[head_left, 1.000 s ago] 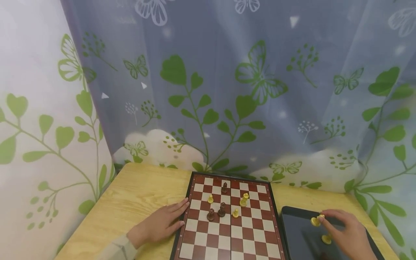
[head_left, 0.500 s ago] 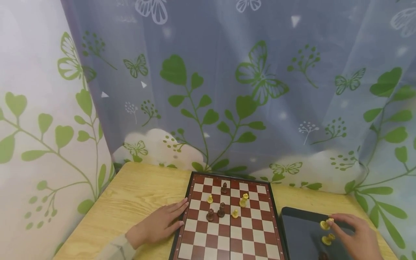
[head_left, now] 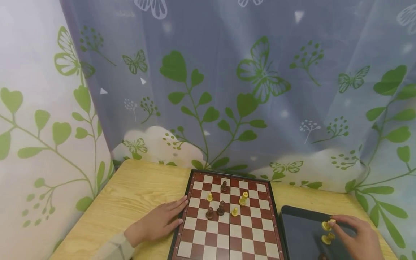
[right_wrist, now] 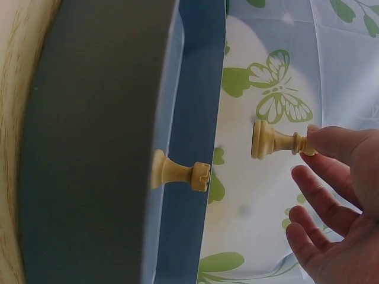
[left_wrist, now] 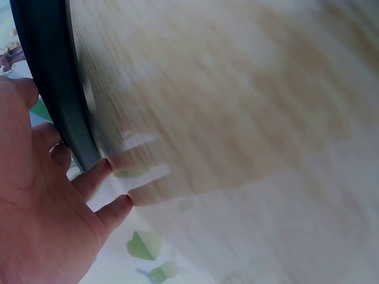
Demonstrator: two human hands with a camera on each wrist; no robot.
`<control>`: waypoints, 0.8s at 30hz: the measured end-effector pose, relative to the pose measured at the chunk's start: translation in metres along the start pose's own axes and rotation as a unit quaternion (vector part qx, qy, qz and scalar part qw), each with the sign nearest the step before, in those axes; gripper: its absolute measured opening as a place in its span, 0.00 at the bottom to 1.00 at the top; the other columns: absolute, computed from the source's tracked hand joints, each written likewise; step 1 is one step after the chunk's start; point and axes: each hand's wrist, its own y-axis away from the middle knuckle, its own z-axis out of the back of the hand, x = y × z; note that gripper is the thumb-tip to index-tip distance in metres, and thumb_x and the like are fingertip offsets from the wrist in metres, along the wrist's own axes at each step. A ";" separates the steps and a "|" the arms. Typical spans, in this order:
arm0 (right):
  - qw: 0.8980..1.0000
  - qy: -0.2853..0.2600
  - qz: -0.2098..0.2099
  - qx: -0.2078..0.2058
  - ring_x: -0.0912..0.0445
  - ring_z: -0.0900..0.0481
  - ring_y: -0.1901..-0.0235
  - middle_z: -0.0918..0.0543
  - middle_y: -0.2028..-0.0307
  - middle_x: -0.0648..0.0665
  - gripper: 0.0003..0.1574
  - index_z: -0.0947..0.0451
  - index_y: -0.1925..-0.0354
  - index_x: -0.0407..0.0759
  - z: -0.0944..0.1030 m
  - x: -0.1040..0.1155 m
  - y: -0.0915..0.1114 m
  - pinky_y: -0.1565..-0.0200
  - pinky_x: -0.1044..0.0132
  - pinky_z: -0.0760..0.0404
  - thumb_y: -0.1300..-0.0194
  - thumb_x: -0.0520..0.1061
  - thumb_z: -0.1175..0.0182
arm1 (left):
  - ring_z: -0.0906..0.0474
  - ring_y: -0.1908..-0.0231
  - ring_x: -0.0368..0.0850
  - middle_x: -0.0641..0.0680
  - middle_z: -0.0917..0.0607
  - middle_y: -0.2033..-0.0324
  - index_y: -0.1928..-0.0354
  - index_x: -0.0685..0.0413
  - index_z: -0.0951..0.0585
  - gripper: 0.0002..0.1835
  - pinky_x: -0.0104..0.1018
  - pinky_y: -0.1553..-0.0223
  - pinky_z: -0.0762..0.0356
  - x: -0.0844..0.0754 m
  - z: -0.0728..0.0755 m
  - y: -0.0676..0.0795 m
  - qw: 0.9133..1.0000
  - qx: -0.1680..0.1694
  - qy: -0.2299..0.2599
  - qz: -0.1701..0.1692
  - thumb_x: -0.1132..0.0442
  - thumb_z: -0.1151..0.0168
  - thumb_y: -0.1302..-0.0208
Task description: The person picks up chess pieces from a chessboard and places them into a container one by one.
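Note:
My left hand [head_left: 156,221] lies on the table against the left edge of the chessboard [head_left: 212,239], fingers extended. In the left wrist view its fingertips [left_wrist: 121,207] touch the wood beside the board's dark rim. Over the black tray [head_left: 300,234], thumb and forefinger of my right hand [head_left: 359,236] pinch a yellow chess piece [right_wrist: 275,141] by its top, base hanging down. The fingers hide the top of that piece. A yellow rook [right_wrist: 183,171] stands in the tray just below it, apart from the held piece.
On the board stand three dark pieces, among them a dark pawn [head_left: 224,186], and several yellow ones, including a yellow pawn [head_left: 209,197]. Another dark piece [head_left: 323,256] shows in the tray. A patterned curtain [head_left: 221,90] hangs behind the wooden table [head_left: 152,177].
My right hand has shifted a little to the right over the tray with the yellow chess piece, uncovering more of the rook. The left hand has stayed at the board's edge.

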 end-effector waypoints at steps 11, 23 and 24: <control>0.999 0.017 -0.042 0.028 0.57 0.15 0.69 0.11 0.59 0.33 0.12 0.10 0.60 0.40 0.004 -0.007 0.005 0.65 0.46 0.16 0.40 0.46 0.26 | 0.37 0.27 0.61 0.57 0.43 0.21 0.21 0.57 0.42 0.33 0.63 0.31 0.35 -0.002 0.002 -0.003 1.000 0.009 0.004 0.005 0.46 0.58 0.18; 0.996 -0.005 -0.063 0.063 0.50 0.15 0.67 0.12 0.59 0.32 0.12 0.11 0.58 0.36 -0.001 -0.008 0.011 0.63 0.41 0.17 0.36 0.44 0.29 | 0.36 0.27 0.61 0.58 0.42 0.21 0.21 0.58 0.41 0.33 0.63 0.31 0.34 0.000 -0.001 -0.003 1.000 0.003 0.004 -0.002 0.46 0.58 0.18; 0.996 -0.009 -0.061 0.064 0.51 0.15 0.67 0.12 0.59 0.33 0.11 0.11 0.59 0.37 -0.003 -0.008 0.011 0.62 0.41 0.17 0.36 0.44 0.28 | 0.36 0.27 0.62 0.58 0.42 0.21 0.21 0.58 0.41 0.33 0.63 0.32 0.34 0.000 -0.001 -0.002 1.000 0.002 0.004 -0.002 0.46 0.58 0.18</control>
